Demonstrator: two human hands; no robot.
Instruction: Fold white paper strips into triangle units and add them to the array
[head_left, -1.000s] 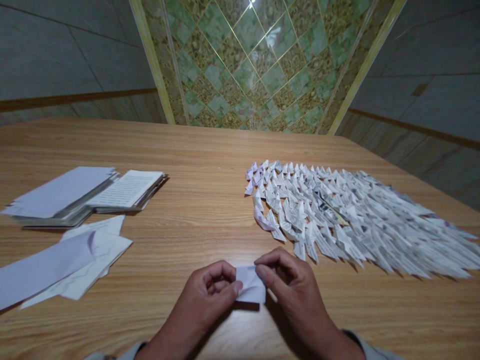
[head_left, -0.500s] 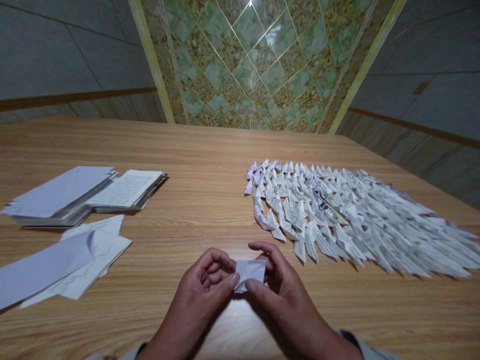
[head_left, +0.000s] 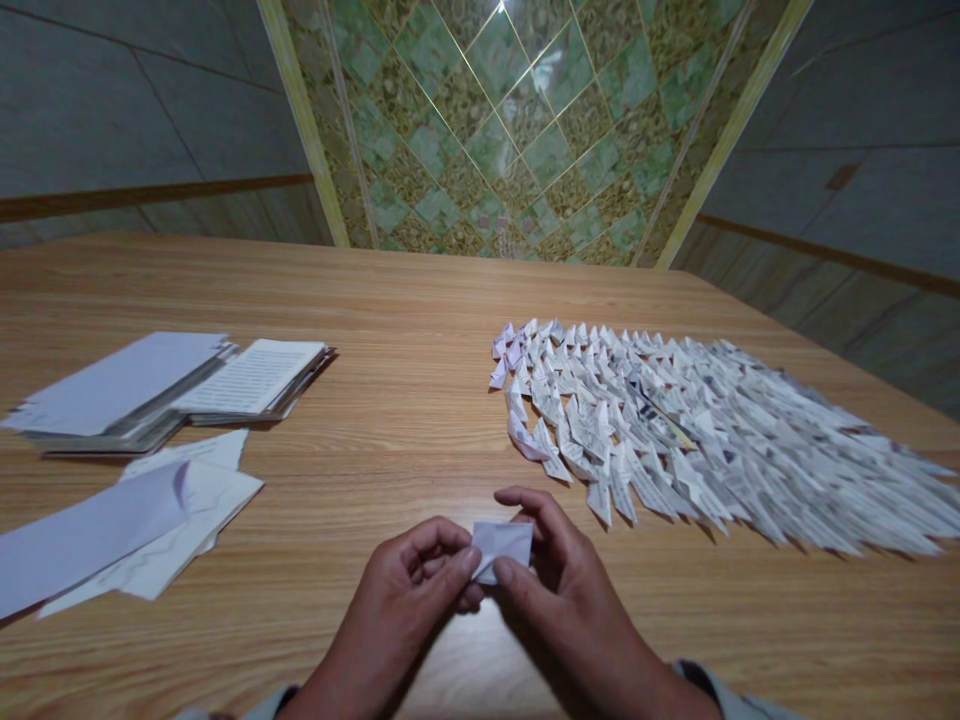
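A small folded piece of white paper (head_left: 502, 545) is held just above the wooden table (head_left: 420, 300), near its front edge. My left hand (head_left: 409, 595) pinches the paper's left side with curled fingers. My right hand (head_left: 559, 590) grips its right side, thumb below and forefinger arched over the top. Both hands are closed on it.
A large spread of several small folded paper pieces (head_left: 697, 440) covers the table's right half. At the left lie loose white sheets (head_left: 127, 530) and, behind them, a stack of printed pages (head_left: 172, 385). A tiled wall stands behind the table.
The paper went from a taller piece to a smaller, flatter folded one. My right thumb moved under it and my fingers shifted slightly; the hands stayed in place.
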